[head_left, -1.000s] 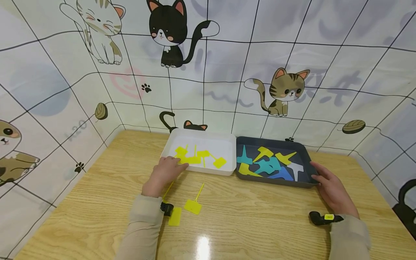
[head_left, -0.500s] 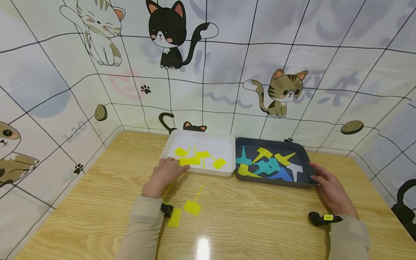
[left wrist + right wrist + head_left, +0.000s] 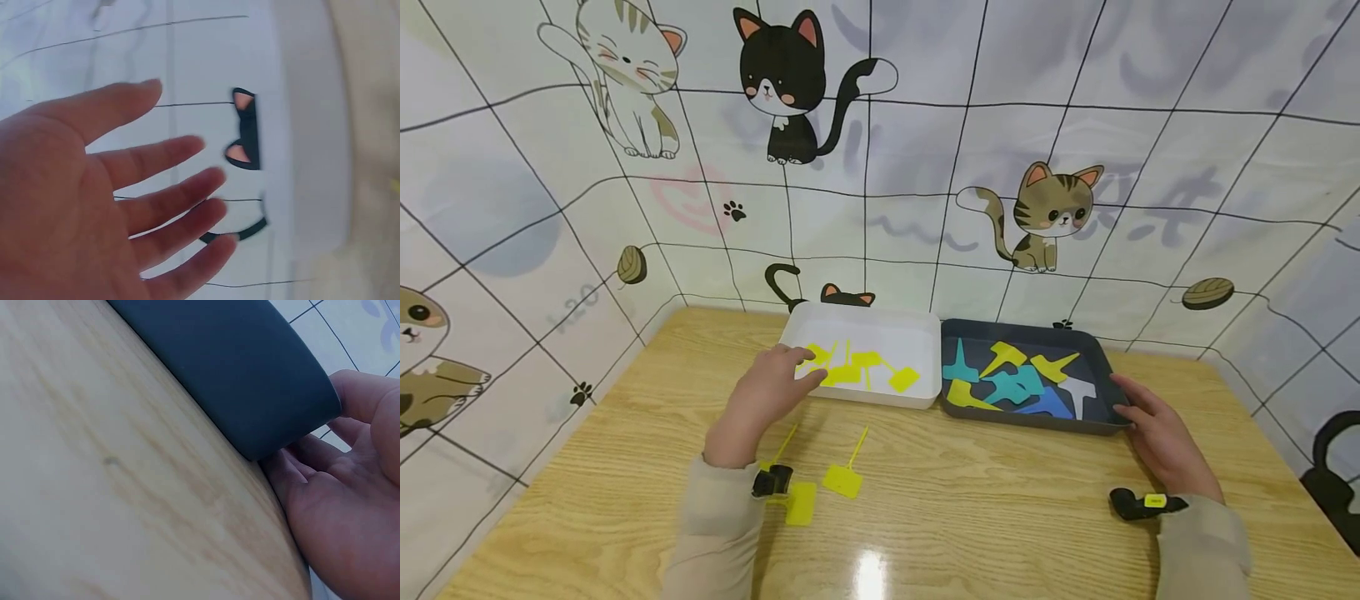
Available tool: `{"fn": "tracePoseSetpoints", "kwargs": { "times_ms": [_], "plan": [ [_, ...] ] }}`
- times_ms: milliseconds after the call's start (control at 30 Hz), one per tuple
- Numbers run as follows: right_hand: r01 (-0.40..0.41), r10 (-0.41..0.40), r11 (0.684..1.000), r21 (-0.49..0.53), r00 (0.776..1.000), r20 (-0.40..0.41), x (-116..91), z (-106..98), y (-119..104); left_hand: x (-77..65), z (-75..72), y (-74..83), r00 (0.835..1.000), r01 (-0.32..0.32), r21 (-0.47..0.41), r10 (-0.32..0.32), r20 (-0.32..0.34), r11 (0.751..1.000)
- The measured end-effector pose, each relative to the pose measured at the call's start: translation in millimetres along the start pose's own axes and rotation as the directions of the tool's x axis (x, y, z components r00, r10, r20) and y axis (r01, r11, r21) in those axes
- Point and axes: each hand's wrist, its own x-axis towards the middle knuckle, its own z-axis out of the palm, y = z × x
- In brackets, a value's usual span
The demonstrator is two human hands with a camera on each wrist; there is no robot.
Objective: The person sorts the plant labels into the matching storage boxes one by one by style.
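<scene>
My left hand [image 3: 765,390] hovers at the front left corner of a white tray [image 3: 880,398], fingers and thumb spread with nothing held. The left wrist view shows the same hand [image 3: 150,206] apart from the tray wall [image 3: 312,137]. Several yellow plant labels [image 3: 904,380] with thin stems lie in the white tray. With my right hand [image 3: 1168,442] I hold the right end of a dark grey tray [image 3: 1030,421], thumb at the rim and fingers low at its corner [image 3: 294,425]. Inside it are several T-shaped plant labels: teal [image 3: 1015,385], yellow [image 3: 1003,357], blue [image 3: 1049,403] and white [image 3: 1081,395].
On the wooden table [image 3: 970,517], nearer the front, lie more yellow labels: one [image 3: 842,481] with its stem pointing away, and another [image 3: 801,503] partly beside my left wrist. Both trays stand side by side close to a cat-patterned backdrop [image 3: 910,208].
My left hand has drawn back slightly left from the yellow labels in the white tray, and its fingers have parted. My right hand stays at the dark tray. The head view has shifted slightly.
</scene>
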Motion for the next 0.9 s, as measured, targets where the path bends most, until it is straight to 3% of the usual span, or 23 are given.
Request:
{"fn": "tracePoseSetpoints", "kwargs": {
  "times_ms": [167, 267, 400, 600, 900],
  "plan": [
    [0.008, -0.008, 1.000, -0.008, 1.000, -0.008, 0, -2, -3, -9.7, -11.1, 10.7, 0.996, -0.050, -0.013, 0.051, 0.069, 0.999],
    [0.013, -0.013, 1.000, -0.013, 1.000, -0.015, 0, -4, -4, -16.8, -13.5, 13.2, 0.994, -0.045, 0.002, 0.044, 0.099, 0.999],
    [0.020, -0.020, 1.000, -0.019, 1.000, -0.012, 0, -6, -5, -26.3, -12.2, 9.1, 0.991, -0.005, 0.057, -0.003, 0.137, 0.998],
    [0.021, -0.021, 1.000, 0.003, 1.000, -0.007, -1, -8, -4, -42.0, -8.1, -6.8, 0.973, 0.054, 0.169, -0.090, 0.214, 0.984],
    [0.034, -0.034, 0.999, -0.031, 0.999, 0.003, 1, -2, 3, -64.3, 0.5, -24.4, 0.959, 0.093, 0.275, -0.160, 0.233, 0.957]
  ]
}}
